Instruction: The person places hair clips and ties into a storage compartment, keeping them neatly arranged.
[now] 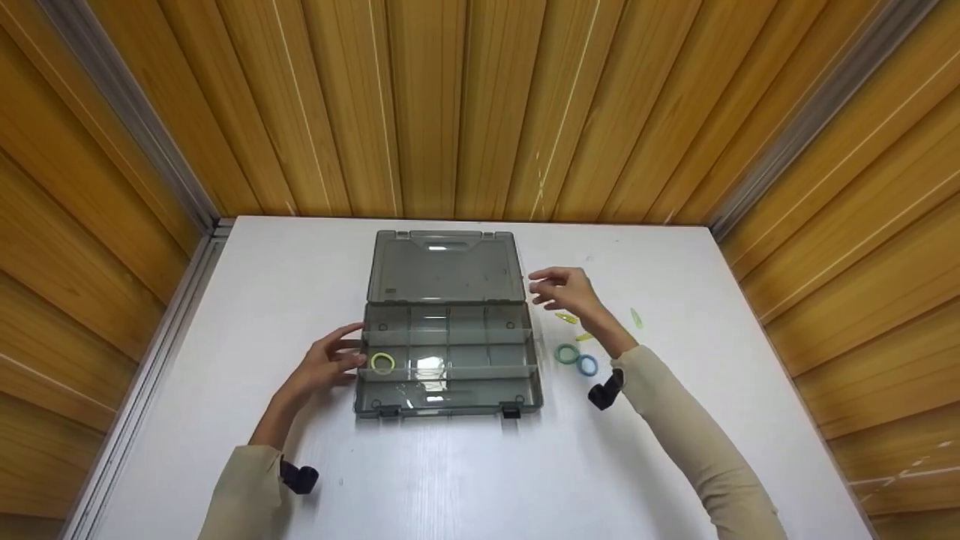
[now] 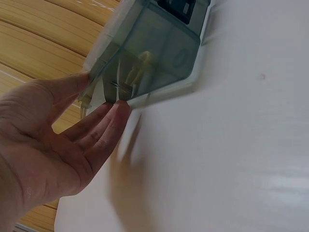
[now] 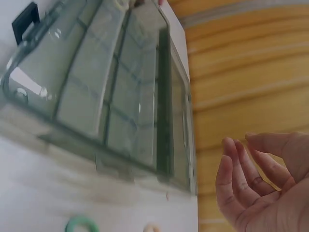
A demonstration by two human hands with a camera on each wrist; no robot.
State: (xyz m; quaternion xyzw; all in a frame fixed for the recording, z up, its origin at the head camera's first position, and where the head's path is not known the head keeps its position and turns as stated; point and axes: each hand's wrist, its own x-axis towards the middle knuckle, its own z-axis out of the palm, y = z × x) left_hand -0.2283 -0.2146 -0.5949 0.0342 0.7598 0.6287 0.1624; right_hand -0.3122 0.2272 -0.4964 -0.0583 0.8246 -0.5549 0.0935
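Note:
A translucent grey compartment box (image 1: 448,390) stands on the table with its lid (image 1: 450,270) laid open toward the back wall. A yellow ring (image 1: 382,364) is at the left end of the box's middle row. My left hand (image 1: 324,364) rests its fairly straight fingers and thumb against the box's left side, as the left wrist view (image 2: 72,130) also shows. My right hand (image 1: 566,289) hovers to the right of the lid, fingers loosely bent. In the right wrist view nothing shows between its fingertips (image 3: 229,145).
Right of the box lie a green ring (image 1: 567,354) and a blue ring (image 1: 587,365), side by side. Two yellow clip-like pieces (image 1: 566,318) (image 1: 584,337) and a light green one (image 1: 637,318) lie near my right forearm. Wood-look panels (image 1: 424,112) enclose the white table (image 1: 420,480).

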